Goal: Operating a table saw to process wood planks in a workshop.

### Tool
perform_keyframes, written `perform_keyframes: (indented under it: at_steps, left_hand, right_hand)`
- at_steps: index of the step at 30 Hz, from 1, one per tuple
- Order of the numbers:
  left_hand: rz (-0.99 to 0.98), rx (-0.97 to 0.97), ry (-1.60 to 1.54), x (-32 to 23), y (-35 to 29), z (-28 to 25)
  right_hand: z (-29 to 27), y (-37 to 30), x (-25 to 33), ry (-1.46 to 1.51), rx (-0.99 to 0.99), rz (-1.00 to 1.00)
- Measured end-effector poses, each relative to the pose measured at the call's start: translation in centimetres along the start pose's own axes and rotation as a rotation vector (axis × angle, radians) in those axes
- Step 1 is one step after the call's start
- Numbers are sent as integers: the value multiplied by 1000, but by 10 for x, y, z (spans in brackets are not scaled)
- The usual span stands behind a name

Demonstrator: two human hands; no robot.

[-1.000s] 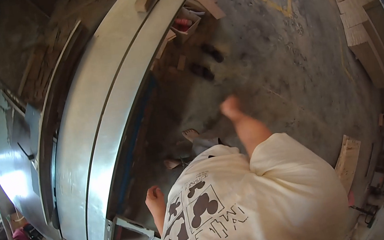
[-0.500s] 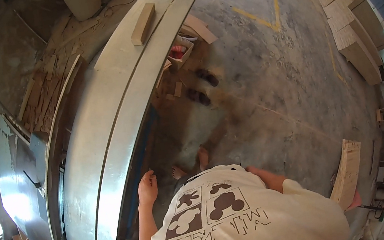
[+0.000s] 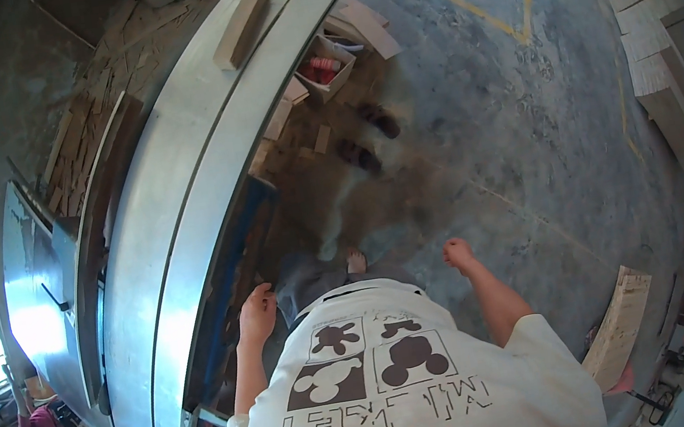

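Observation:
My left hand (image 3: pixel 259 311) hangs beside the near edge of a long metal-topped machine table (image 3: pixel 126 334), apart from it. Its fingers are curled in, and anything small between them cannot be made out. Out over the concrete floor, my right hand (image 3: pixel 457 255) is closed in a loose fist with nothing visible in it. On the table's far part lies a short wooden block (image 3: pixel 242 27), out of reach of both hands. One bare foot (image 3: pixel 355 261) shows ahead of my shirt.
A pair of dark sandals (image 3: pixel 368 139) lies on the floor ahead. Beside the table stands an open box (image 3: pixel 325 70) with red items, near wood offcuts (image 3: pixel 322 139). Stacked boards (image 3: pixel 657 69) line the right side; a wooden plank (image 3: pixel 620 327) stands near right. Scrap wood (image 3: pixel 77 156) lies beyond the table.
My right hand has swung forward and out from beside my body into full view. The view has shifted a little, and the sandals appear slightly further right. The left hand stays beside the table.

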State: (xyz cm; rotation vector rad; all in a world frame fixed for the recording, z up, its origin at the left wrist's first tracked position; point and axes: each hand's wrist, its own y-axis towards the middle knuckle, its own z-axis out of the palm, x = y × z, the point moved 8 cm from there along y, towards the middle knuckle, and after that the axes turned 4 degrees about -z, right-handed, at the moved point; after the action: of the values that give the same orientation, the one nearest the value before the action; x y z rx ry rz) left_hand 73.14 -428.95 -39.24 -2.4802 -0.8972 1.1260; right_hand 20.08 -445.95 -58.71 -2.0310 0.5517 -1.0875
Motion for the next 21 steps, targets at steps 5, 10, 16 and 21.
perform_keyframes:
  at_steps: [5, 10, 16, 21]
  left_hand:
    - [-37, -56, -69, -22, 21, -3]
    - [45, -133, -158, -84, 93, -29]
    - [353, -406, -42, -214, 214, -95]
    - [299, -439, 24, -290, 315, -113]
  right_hand:
    - [17, 39, 56, -180, 74, -93]
    - [14, 66, 134, -209, 51, -292]
    - [-18, 82, 237, -263, 78, -189]
    - [-48, 114, 315, -313, 120, -388]
